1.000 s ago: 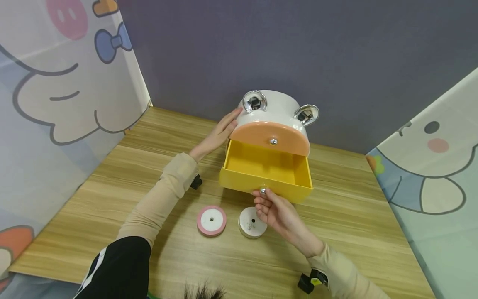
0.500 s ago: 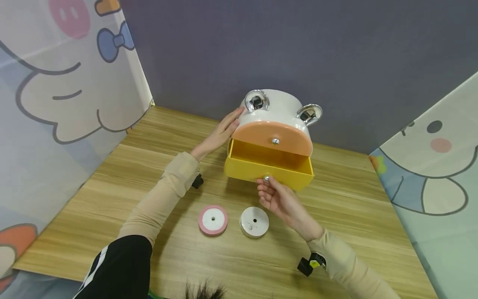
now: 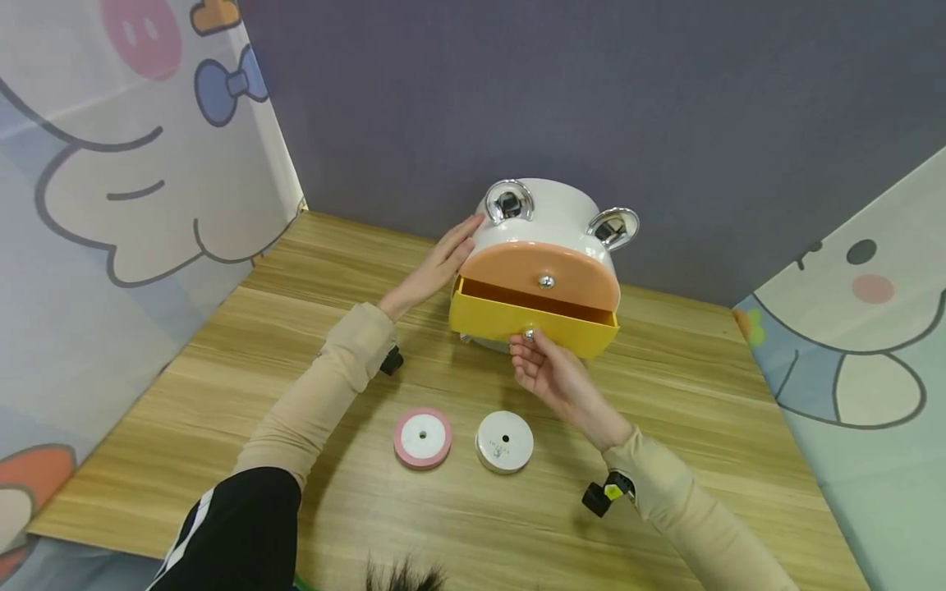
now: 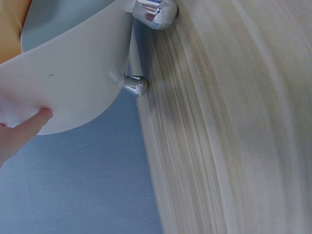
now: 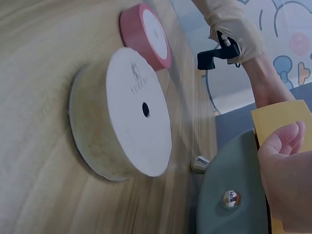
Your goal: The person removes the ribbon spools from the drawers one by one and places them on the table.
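- Head view, at left: a pink-rimmed spool (image 3: 422, 439) lies flat on the wooden table (image 3: 185, 419).
- The left hand (image 3: 436, 268), fingers straight, touches the side of a white cabinet (image 3: 550, 212).
- A white spool (image 3: 505, 443) lies flat near the pink-rimmed one.
- The yellow drawer (image 3: 491, 317) juts partly out of the cabinet.
- The right hand (image 3: 556, 380), its fingertips partly hidden, appears to pinch the drawer's silver knob (image 3: 529, 334).

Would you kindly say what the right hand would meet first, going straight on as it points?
The right hand, pinching the silver knob, would probably meet the yellow drawer front, though depth is unclear.
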### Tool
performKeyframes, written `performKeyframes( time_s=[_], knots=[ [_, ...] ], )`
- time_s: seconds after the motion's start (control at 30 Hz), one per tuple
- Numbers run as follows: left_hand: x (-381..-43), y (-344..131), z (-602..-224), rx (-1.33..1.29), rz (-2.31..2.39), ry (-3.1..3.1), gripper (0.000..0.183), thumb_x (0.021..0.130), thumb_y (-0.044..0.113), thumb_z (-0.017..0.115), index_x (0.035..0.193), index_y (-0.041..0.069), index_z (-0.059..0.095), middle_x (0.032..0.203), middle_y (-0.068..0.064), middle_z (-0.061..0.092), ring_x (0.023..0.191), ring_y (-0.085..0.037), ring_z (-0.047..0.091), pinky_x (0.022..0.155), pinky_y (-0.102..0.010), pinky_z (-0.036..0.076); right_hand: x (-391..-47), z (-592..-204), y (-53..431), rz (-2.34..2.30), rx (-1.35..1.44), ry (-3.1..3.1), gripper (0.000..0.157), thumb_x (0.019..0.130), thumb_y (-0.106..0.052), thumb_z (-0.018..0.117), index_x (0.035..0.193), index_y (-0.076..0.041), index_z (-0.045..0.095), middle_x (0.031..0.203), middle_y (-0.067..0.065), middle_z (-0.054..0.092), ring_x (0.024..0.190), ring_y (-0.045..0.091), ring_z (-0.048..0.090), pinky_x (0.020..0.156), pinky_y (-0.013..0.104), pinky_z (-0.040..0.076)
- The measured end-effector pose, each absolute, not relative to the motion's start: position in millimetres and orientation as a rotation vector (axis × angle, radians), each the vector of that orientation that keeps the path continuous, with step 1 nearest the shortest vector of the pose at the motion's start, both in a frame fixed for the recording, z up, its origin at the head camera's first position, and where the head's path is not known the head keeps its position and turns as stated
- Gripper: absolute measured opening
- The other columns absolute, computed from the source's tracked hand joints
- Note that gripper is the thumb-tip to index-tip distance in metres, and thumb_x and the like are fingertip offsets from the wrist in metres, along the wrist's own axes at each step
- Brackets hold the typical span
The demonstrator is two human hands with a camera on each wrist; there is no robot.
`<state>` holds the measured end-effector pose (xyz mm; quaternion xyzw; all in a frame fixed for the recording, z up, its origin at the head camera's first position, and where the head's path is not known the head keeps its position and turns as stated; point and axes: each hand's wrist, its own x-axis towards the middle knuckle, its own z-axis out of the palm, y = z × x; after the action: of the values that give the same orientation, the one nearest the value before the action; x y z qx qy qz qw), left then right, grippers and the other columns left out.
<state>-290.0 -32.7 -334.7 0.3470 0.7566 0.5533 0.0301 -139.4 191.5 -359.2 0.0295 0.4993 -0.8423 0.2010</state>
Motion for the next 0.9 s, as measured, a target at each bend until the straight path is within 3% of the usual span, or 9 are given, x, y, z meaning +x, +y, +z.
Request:
performKeyframes(
  time_s=[0.17,0.4,0.9],
  knots=[
    [-307.1,-29.6,-352.4,1.076,1.725,2.34,0.053,0.109,0.025,0.031,0.16,0.022,0.019,0.169,-0.009,0.009,0.157,-0.026,0.007,0.126,-0.057,0.008,-146.0,-358.1,191.1,-2.377,0.135,1.387,0.035,0.107,-0.033,0.04,0.102,-0.009,0.065,0.095,-0.001,0.068,0.084,0.008,0.063,0.078,0.019,0.054],
    [-310.9,-30.9,-357.0,1.087,1.72,2.352,0.054,0.107,0.044,0.031,0.159,0.034,0.02,0.169,0.002,0.012,0.157,-0.017,0.008,0.127,-0.052,0.01,-153.0,-357.8,190.4,-2.396,0.162,1.377,0.036,0.108,-0.032,0.04,0.1,-0.007,0.066,0.093,0.0,0.068,0.083,0.009,0.063,0.076,0.019,0.054],
    [-308.5,-29.7,-357.3,1.082,1.737,2.352,0.068,0.1,0.065,0.03,0.159,0.032,0.021,0.169,-0.003,0.011,0.157,-0.02,0.009,0.127,-0.054,0.01,-163.8,-358.2,190.5,-2.433,0.158,1.348,0.037,0.108,-0.03,0.039,0.1,-0.006,0.066,0.091,0.001,0.068,0.082,0.009,0.063,0.077,0.019,0.054]
  ],
)
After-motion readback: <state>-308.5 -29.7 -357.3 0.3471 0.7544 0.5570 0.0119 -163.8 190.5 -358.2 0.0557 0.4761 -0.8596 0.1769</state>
